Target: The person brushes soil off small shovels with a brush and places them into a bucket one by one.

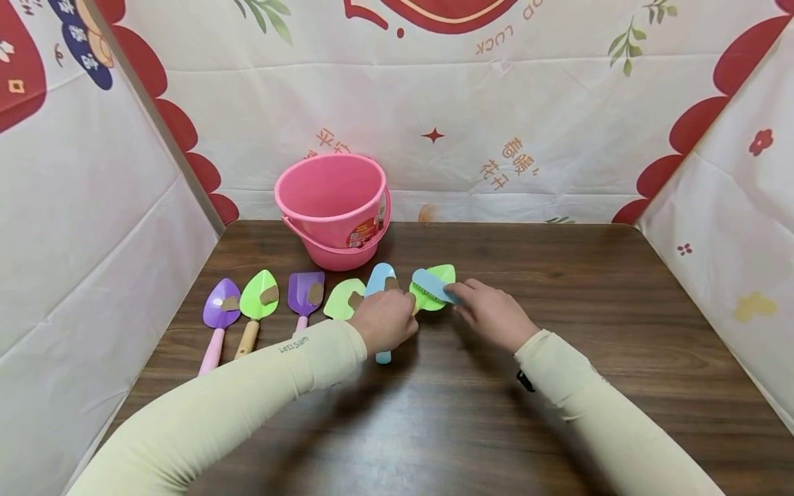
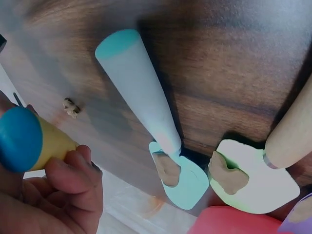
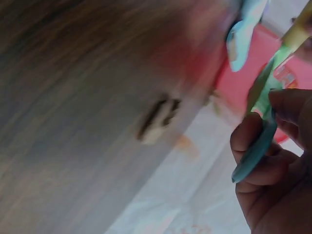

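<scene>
My left hand (image 1: 386, 320) grips the yellow, blue-ended handle (image 2: 51, 141) of a toy shovel, raised above the table. Its bright green leaf-shaped blade (image 1: 445, 275) points right. My right hand (image 1: 493, 313) pinches a small blue brush (image 1: 431, 284) with short bristles along its edge; the brush lies across the front of the blade. Beneath my left hand, a blue shovel (image 2: 139, 90) lies on the table with a brown clump on its blade. Beside it lies a pale green shovel (image 2: 258, 183), also with a brown clump.
To the left lie a purple square-bladed shovel (image 1: 306, 293), a green shovel (image 1: 258, 295) and a purple pointed one (image 1: 220, 303), all bearing brown patches. A pink bucket (image 1: 338, 207) stands behind. A brown clump (image 2: 71, 107) sits on the dark wooden table (image 1: 589, 275).
</scene>
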`<action>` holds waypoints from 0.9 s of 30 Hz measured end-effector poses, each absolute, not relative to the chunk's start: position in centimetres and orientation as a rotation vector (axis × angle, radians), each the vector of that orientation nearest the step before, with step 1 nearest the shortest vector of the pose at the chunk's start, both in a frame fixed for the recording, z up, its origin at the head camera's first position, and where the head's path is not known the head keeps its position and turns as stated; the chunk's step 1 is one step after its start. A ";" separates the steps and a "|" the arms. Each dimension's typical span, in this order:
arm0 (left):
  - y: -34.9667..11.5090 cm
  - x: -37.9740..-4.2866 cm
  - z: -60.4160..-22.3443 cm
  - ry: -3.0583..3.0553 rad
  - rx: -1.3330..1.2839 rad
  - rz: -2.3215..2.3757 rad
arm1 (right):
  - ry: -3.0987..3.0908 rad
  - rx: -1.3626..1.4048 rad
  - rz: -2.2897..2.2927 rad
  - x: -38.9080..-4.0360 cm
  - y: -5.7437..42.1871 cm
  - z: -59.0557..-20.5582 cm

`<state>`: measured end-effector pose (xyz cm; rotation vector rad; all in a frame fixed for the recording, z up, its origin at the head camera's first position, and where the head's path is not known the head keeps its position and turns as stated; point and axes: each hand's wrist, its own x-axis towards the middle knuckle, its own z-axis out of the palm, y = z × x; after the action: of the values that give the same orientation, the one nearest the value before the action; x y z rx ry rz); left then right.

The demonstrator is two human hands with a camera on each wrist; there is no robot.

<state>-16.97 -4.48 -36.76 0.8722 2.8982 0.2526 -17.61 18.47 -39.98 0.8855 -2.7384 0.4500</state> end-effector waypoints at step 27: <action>-4.5 -17.0 -37.0 2.914 0.912 0.278 | -2.660 0.938 0.393 -16.2 17.0 -39.3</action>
<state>-16.98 -4.48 -36.98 0.9116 2.9136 0.2776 -16.15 16.99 -39.27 0.9384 -2.6603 0.3928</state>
